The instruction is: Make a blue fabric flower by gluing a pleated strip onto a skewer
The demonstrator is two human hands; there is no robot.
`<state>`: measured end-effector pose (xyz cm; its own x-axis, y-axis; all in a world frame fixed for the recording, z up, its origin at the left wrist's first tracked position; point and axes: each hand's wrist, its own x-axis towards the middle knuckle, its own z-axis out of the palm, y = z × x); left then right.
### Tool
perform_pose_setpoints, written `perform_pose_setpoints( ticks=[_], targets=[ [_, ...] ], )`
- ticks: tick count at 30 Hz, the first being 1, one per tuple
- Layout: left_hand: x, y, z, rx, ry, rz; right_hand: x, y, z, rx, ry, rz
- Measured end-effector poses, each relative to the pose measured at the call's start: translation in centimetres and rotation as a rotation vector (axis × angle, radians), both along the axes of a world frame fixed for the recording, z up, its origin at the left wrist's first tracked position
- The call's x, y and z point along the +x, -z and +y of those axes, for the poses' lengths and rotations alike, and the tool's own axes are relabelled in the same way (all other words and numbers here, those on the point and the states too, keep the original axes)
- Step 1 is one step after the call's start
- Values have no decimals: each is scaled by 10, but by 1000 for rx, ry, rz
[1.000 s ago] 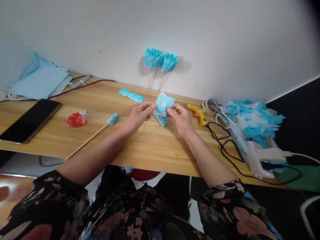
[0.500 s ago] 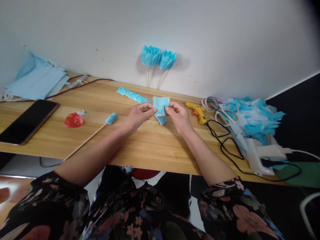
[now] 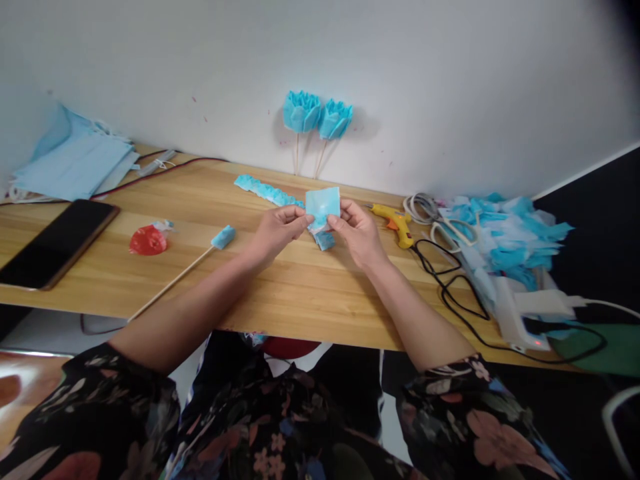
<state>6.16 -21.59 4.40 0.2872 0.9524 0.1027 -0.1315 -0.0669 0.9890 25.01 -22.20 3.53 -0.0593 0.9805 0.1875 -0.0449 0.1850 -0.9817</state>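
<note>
Between my two hands is a small blue square of mask fabric [image 3: 323, 199], held above the table. My left hand [image 3: 280, 233] pinches its lower left edge, and my right hand [image 3: 359, 233] grips the right side with the thumb in front. Behind and below it lies a pleated blue strip [image 3: 267, 192], partly hidden by the fabric and my fingers. To the left of my left hand, a thin wooden stick [image 3: 173, 283] carries a rolled blue fabric bud [image 3: 223, 237]. Two blue fabric flowers [image 3: 302, 112] on sticks lean against the wall.
Right of my hands lies a yellow glue gun [image 3: 395, 223] with a black cord. Beyond it are scissors [image 3: 453, 233], a heap of blue and white scraps [image 3: 520, 233] and a white power strip [image 3: 517, 317]. At left are a phone [image 3: 57, 243], a red wrapper [image 3: 149, 241] and masks [image 3: 75, 160].
The blue square now stands flatter and a little higher between my fingers. My right thumb has shifted slightly left across its lower edge.
</note>
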Motion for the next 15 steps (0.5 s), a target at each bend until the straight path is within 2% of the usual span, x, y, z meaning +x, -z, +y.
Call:
perform_pose_setpoints(
  ticks=[9, 15],
  targets=[
    [1, -1, 1, -10, -70, -22, -1, 0, 0, 57, 80, -24],
    [-2, -4, 1, -16, -7, 46, 4, 2, 2, 101, 81, -55]
  ],
)
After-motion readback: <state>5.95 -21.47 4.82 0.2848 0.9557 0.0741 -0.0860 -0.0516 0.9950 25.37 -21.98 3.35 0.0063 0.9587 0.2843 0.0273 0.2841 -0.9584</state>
